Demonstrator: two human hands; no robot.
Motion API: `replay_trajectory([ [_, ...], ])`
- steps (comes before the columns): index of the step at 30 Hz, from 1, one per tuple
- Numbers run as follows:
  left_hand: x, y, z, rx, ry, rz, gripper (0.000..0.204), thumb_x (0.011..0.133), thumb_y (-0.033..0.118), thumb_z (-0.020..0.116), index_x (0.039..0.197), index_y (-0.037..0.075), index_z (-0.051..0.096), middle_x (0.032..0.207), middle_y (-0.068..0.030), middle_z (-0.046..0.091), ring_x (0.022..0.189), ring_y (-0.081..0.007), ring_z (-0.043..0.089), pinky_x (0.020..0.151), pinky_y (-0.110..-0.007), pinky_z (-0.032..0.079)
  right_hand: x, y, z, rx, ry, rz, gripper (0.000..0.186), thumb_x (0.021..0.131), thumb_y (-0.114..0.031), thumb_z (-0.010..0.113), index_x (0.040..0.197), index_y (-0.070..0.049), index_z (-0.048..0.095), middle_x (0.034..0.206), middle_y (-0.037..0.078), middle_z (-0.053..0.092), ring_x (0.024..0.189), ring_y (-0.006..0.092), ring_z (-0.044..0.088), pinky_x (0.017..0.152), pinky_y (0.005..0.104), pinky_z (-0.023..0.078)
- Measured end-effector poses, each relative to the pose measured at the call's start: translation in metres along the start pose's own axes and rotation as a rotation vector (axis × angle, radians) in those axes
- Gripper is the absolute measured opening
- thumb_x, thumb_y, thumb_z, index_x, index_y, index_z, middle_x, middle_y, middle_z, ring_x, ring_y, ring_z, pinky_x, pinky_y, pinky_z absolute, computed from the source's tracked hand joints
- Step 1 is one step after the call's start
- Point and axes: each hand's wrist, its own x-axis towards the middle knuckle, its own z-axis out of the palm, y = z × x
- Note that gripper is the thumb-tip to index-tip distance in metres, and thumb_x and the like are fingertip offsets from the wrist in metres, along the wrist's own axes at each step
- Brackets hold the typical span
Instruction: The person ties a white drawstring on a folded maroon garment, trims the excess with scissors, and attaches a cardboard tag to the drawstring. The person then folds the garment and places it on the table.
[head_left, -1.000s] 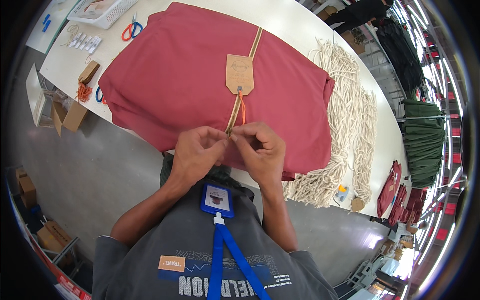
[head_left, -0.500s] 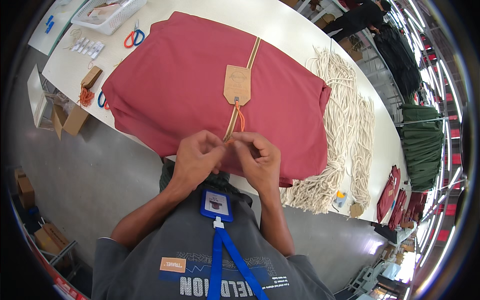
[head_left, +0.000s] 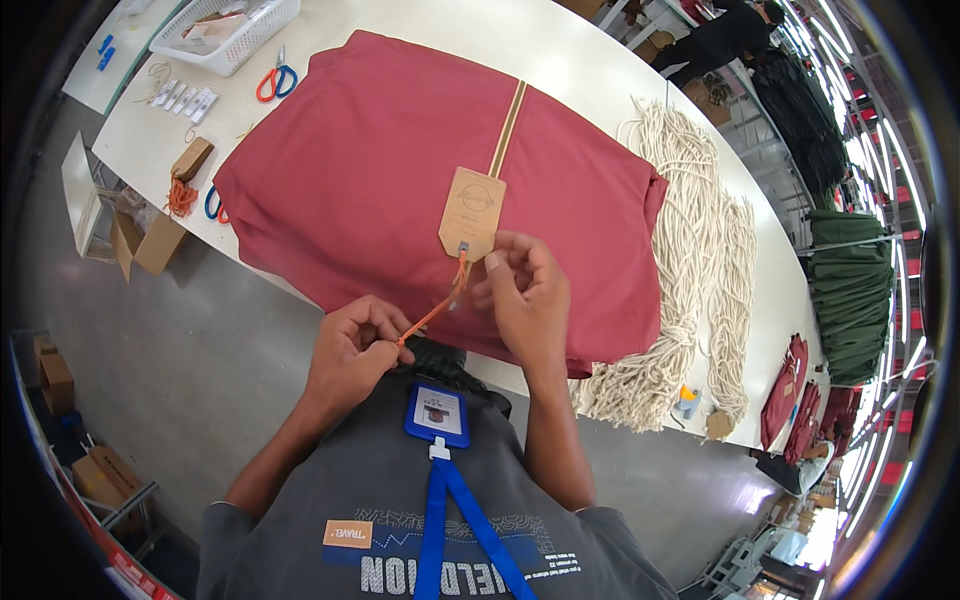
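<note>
A brown cardboard hang tag [head_left: 470, 208] lies on a folded stack of dark red fabric [head_left: 370, 160], which has a zipper strip [head_left: 508, 125] running down its middle. An orange cord [head_left: 432, 318] passes through the tag's metal-edged hole and stretches taut toward me. My left hand [head_left: 350, 350] pinches the cord's near end, just off the fabric's front edge. Beside the tag's lower right edge is my right hand [head_left: 530, 295], its fingers curled and thumb near the index finger. What lies between those fingertips is hidden. A small metallic piece hangs by the cord below the tag.
Bundles of cream rope [head_left: 675, 240] lie right of the fabric. Scissors [head_left: 277, 78], a white basket [head_left: 228, 40], small brown tags [head_left: 192, 158] and orange cords [head_left: 181, 197] are on the table's left. An open carton [head_left: 150, 240] sits below. A person in black [head_left: 715, 45] stands far right.
My left hand has drawn the orange cord down and left, away from my right hand. The right hand has moved up to the tag, which has shifted and tilted toward me.
</note>
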Motion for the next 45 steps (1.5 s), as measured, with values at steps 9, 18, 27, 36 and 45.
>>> replay_trajectory([
  [9,-0.006,-0.013,-0.007,-0.242,-0.203,0.25,0.009,0.088,-0.009,0.054,0.087,0.0,0.052,0.111,-0.0238,0.068,0.09,-0.0228,0.074,0.076,-0.031,0.06,0.026,-0.007,0.007,-0.513,0.021,-0.163,0.05,0.086,-0.021,0.08,0.124,0.007,0.063,0.083,0.011,0.068,0.073,0.0198,0.067,0.067,0.0361,0.052],
  [18,0.0,-0.006,0.011,0.054,-0.013,-0.123,0.02,0.094,0.01,0.072,0.11,-0.002,0.067,0.082,-0.0033,0.068,0.067,-0.0064,0.061,0.059,-0.023,0.048,0.024,-0.002,0.005,-0.107,-0.154,-0.101,0.038,0.091,-0.005,0.072,0.126,0.006,0.063,0.083,0.001,0.066,0.07,0.0052,0.059,0.059,0.0239,0.048],
  [27,0.004,0.006,0.014,0.218,-0.014,-0.156,0.015,0.094,0.013,0.074,0.096,-0.002,0.073,0.076,-0.0006,0.07,0.071,-0.0046,0.058,0.065,-0.024,0.046,0.0,-0.014,-0.017,0.227,-0.178,0.025,0.015,0.101,-0.005,0.062,0.113,0.001,0.067,0.091,0.002,0.07,0.075,0.006,0.063,0.067,0.0227,0.054],
  [36,0.002,0.011,0.01,0.22,-0.042,-0.104,0.017,0.099,0.012,0.065,0.094,-0.003,0.071,0.083,-0.0047,0.071,0.075,-0.0081,0.062,0.07,-0.025,0.049,-0.005,-0.011,-0.023,0.205,-0.22,-0.004,0.014,0.103,-0.005,0.059,0.113,0.001,0.066,0.095,0.003,0.07,0.082,0.0079,0.066,0.076,0.0239,0.057],
  [45,-0.001,0.012,0.01,0.404,-0.058,-0.054,0.021,0.099,0.011,0.061,0.091,-0.006,0.07,0.082,-0.0118,0.074,0.077,-0.0135,0.071,0.07,-0.028,0.054,-0.01,-0.019,-0.026,-0.015,-0.354,-0.204,0.012,0.1,0.005,0.057,0.106,0.0,0.065,0.095,0.004,0.067,0.091,0.0123,0.065,0.082,0.0274,0.054],
])
